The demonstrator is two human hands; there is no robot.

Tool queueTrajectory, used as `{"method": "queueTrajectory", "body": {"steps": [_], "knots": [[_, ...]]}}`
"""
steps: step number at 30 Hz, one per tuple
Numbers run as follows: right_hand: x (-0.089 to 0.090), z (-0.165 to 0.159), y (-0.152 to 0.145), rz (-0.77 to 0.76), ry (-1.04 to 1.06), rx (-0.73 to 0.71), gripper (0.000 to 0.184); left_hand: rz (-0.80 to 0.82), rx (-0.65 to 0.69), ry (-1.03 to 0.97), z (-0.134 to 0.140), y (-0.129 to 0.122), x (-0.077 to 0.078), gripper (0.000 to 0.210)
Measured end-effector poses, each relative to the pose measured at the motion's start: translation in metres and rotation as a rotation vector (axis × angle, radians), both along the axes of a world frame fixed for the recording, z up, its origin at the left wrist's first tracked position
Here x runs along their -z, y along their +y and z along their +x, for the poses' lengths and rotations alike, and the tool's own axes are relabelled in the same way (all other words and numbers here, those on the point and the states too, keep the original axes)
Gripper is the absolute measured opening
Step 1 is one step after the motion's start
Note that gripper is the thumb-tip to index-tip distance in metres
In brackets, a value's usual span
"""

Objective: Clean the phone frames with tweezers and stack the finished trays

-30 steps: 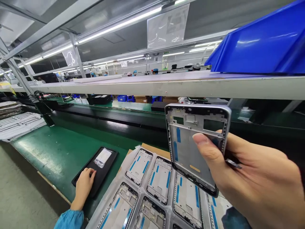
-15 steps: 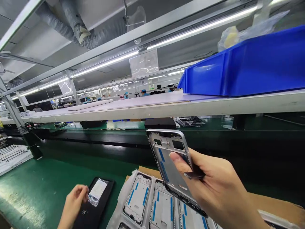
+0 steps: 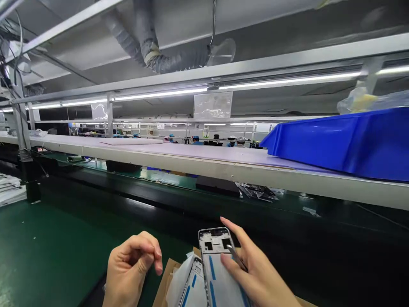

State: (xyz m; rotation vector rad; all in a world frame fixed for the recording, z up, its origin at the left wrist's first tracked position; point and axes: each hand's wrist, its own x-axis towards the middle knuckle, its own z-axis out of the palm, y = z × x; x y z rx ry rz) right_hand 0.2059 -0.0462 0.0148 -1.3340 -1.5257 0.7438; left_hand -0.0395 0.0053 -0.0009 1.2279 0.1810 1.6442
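Observation:
My right hand point(image 3: 252, 268) is closed around a phone frame point(image 3: 214, 247) with a silver rim and blue strips on its inner face. The same hand also holds a slim pointed metal tool point(image 3: 237, 257) that looks like tweezers, its tip over the frame's upper part. To the left, my left hand point(image 3: 132, 266) is raised with thumb and fingers pinched together; anything between them is too small to make out. Below the held frame, another phone frame point(image 3: 193, 285) lies in a white tray point(image 3: 177, 279), largely covered by the held one.
Cardboard point(image 3: 164, 283) shows under the tray. A black pad point(image 3: 96, 292) lies on the green bench point(image 3: 54, 251), partly behind my left hand. Above the bench runs a white shelf point(image 3: 191, 161) carrying a blue bin point(image 3: 319, 143). White sheets point(image 3: 11, 189) are stacked at far left.
My left hand has come up and right from the black pad towards the phone frame. My right hand has lowered the frame and turned it more face-on. The camera view has tilted upward.

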Motion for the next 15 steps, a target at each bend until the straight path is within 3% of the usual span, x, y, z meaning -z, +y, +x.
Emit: {"method": "queueTrajectory", "body": {"steps": [3,8,11,15], "knots": [[0.025,0.000,0.027,-0.162,-0.167,-0.127,0.063,-0.008,0.003,-0.056,-0.007,0.001,-0.007,0.011],[0.057,0.001,0.043,-0.276,-0.446,-0.164,0.016,-0.033,0.005,-0.083,-0.009,0.000,-0.017,0.016],[0.056,0.006,0.037,-0.276,-0.565,-0.137,0.012,-0.017,0.047,-0.085,-0.007,-0.001,-0.015,0.015],[0.027,0.008,0.026,-0.178,-0.588,-0.127,0.012,-0.033,0.112,-0.071,0.000,-0.005,-0.012,0.011]]}}
